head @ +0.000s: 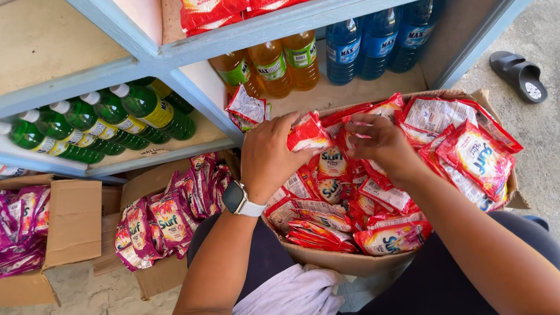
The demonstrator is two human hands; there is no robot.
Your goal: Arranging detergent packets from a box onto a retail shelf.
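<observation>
A: Left hand [269, 154]?
B: Clamped on a red sachet [307, 135], above the cardboard box [344, 262] on the lap.
A: Right hand [380, 142]?
B: Just right of it, fingers pinching sachets in the box.

glossy crinkly plastic on the red sachets [478, 155], sitting in a matt brown cardboard box [344, 262]. green bottles [142, 106] look like shiny clear plastic. shelf [140, 62] is smooth painted wood, floor [551, 133] rough concrete.

A pale blue wooden shelf unit [191, 49] fills the upper frame. Grey concrete floor [551, 133] lies at right, brightly daylit.
</observation>
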